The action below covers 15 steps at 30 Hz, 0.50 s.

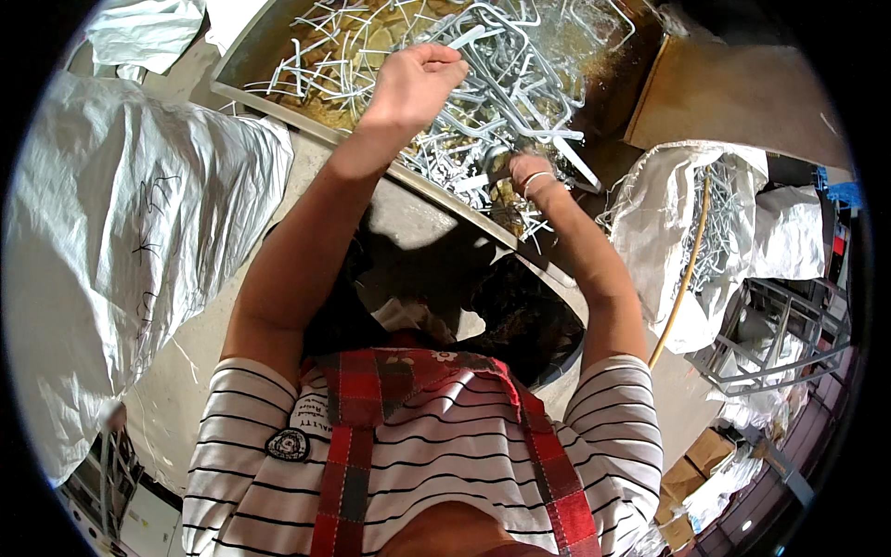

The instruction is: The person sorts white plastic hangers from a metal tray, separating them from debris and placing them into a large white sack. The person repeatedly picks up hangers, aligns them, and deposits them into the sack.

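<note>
My left hand point(415, 85) is over the metal tray point(302, 123), its thumb and fingers pinched on the end of a light grey bent metal rod point(471, 36). More bent rods point(520, 79), many L-shaped or hooked, lie tangled under and beyond that hand. Nearer the tray's right part, my right hand point(530, 171) reaches down among the rods, a pale band round its wrist. Its fingers are curled and partly hidden beside a rounded shiny piece; what they grip I cannot make out. Wet-looking yellowish-brown material covers the tray's bottom.
A large white woven sack point(139, 241) stands at the left. To the right, an open white sack point(650, 218) holds more metal rods, with a yellowish stick point(691, 265) across it. A brown board point(742, 97) lies beyond, and a grey metal frame point(780, 334) stands at far right.
</note>
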### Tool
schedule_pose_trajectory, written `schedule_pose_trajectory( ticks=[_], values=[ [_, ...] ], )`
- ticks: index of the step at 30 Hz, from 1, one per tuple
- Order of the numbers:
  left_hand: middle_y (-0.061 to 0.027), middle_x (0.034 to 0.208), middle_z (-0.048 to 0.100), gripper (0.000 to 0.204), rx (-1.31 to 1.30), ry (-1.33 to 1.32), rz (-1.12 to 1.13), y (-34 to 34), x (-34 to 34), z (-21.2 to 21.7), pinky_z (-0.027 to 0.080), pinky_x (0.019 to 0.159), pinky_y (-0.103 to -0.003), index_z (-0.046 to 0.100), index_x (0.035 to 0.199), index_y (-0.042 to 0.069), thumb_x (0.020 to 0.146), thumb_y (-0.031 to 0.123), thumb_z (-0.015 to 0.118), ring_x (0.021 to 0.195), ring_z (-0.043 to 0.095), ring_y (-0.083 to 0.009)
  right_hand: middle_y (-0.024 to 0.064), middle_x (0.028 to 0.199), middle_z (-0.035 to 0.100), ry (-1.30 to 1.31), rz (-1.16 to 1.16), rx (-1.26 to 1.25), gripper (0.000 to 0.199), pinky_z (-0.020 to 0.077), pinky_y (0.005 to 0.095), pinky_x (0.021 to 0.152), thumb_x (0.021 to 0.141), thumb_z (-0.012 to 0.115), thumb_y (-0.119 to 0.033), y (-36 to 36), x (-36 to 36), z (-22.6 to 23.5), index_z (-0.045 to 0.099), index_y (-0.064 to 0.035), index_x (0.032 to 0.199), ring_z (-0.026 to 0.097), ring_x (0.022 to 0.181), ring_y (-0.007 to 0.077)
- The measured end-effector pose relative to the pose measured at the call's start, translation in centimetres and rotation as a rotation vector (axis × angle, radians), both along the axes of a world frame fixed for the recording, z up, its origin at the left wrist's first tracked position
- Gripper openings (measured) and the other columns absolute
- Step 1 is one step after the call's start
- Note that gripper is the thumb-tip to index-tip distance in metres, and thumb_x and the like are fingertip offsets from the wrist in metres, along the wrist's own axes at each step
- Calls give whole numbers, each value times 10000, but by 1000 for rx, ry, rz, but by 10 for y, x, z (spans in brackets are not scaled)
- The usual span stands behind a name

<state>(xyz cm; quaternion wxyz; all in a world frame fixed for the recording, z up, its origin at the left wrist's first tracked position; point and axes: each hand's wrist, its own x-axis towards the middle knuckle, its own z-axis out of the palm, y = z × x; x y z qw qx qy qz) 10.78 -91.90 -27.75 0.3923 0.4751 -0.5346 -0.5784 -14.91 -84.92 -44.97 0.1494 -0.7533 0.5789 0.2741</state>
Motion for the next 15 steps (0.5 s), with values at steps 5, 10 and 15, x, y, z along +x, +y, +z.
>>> schedule_pose_trajectory(
  ticks=[5, 10, 15],
  values=[
    [-61, 803, 631, 241, -32, -75, 30, -5, 1, -8, 471, 667, -236, 621, 936, -4, 774, 169, 658, 727, 572, -111, 166, 967, 627, -14, -13, 173, 325, 427, 434, 850, 849, 473, -320, 13, -26, -33, 565, -70, 1036, 574, 963, 317],
    [-72, 837, 641, 248, -22, -13, -25, -5, -5, -16, 480, 701, -246, 619, 943, -8, 781, 176, 651, 761, 592, -126, 167, 831, 623, -305, -176, -114, 185, 472, 379, 662, 824, 597, -237, -5, -55, 68, 623, -103, 948, 604, 764, 327],
    [-86, 867, 642, 275, -35, -120, -56, 3, -12, -5, 480, 729, -261, 614, 964, -6, 787, 203, 637, 787, 602, -145, 147, 843, 633, -307, -88, -396, 215, 491, 403, 684, 834, 547, -283, -15, -42, 167, 650, -136, 953, 607, 794, 324]
  ],
)
